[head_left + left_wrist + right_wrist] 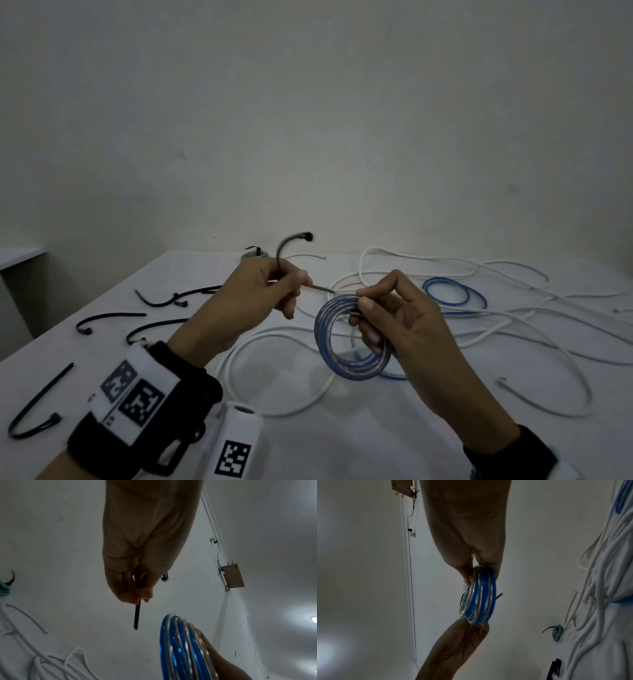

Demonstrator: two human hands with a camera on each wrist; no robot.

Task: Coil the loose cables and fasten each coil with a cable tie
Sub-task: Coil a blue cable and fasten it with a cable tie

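Right hand curled round blue coil, raised above table. At ten o'clock of coil, left hand pinching black tie. Beyond, at two o'clock, loose white cables.

Plain off-white wall fills the upper half of the head view, dim light, a few faint scuff marks on it; below it a white counter runs to the wall, with a second pale surface at far left, set apart by a dark gap. Wrist views look up: white ceiling, a lit ceiling lamp at the right edge, a small beige box mounted by a white conduit strip, and a thin dark wire running along the wall to the box.
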